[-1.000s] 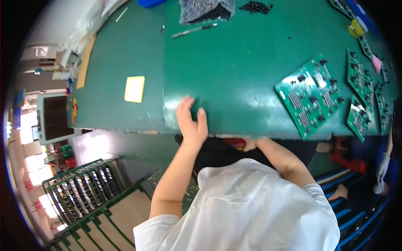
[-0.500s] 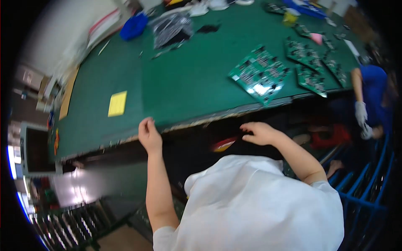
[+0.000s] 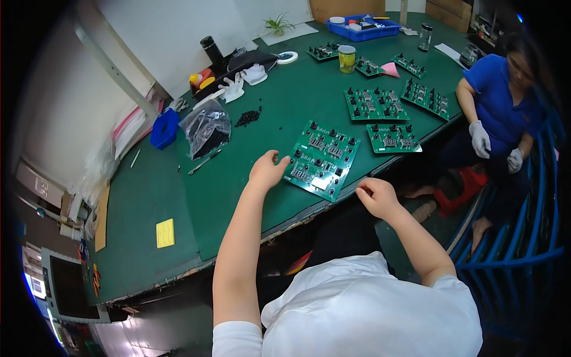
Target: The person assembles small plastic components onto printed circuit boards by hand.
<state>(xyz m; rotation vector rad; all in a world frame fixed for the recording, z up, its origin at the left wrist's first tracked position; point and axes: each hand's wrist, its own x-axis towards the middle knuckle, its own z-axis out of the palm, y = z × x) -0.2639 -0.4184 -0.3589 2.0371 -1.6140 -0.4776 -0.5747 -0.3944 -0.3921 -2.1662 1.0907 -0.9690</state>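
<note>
A green circuit board panel (image 3: 324,159) with black buttons and digit displays lies tilted on the green table (image 3: 238,208), close to its front edge. My left hand (image 3: 269,171) is at the panel's left edge, fingers bent and a gap beside the thumb; nothing shows in it. Whether it touches the board I cannot tell. Just off the panel's lower right corner, by the table edge, my right hand (image 3: 379,197) is loosely curled, fingertips near the thumb, with nothing visible in it.
More circuit boards (image 3: 376,104) lie to the right. A bag of black parts (image 3: 206,130), a loose pile of them (image 3: 247,117) and a pen (image 3: 204,162) are further left. A yellow note pad (image 3: 165,233) lies at left. A gloved co-worker (image 3: 502,101) sits at right.
My view has swung toward the right and farther back over the table. Both hands are now beside the board panel, and my right hand's fingers have curled in from stretched out.
</note>
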